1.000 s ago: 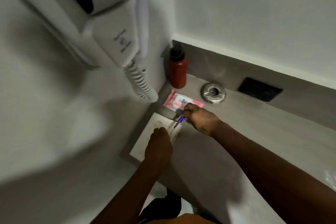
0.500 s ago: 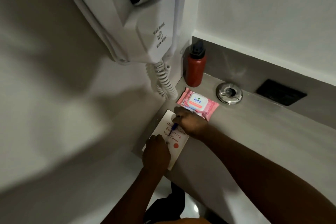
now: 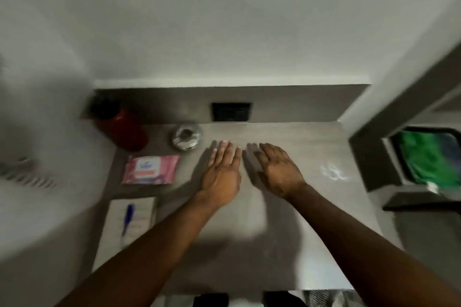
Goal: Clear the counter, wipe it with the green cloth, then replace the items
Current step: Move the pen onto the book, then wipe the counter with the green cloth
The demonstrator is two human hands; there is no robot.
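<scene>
My left hand (image 3: 222,172) and my right hand (image 3: 277,169) hover flat and empty over the middle of the grey counter (image 3: 287,244), fingers stretched out, side by side. Along the counter's left side lie a white book (image 3: 142,209) with a blue pen (image 3: 128,218) on top, and behind it a pink wipes pack (image 3: 151,169). A red bottle (image 3: 122,129) with a black cap stands in the back left corner, a round metal ashtray (image 3: 187,137) beside it. The green cloth (image 3: 429,159) lies in a dark tray at the right, off the counter.
A black socket plate (image 3: 231,111) sits in the grey backsplash. White walls close the counter at the back and left. A grey partition (image 3: 389,117) bounds the counter on the right. A faint white smear (image 3: 333,172) marks the counter's right part.
My right hand let go of the blue pen, which now lies on the book. Both hands left the book and moved right to the counter's middle. The view swung right, away from the hair dryer.
</scene>
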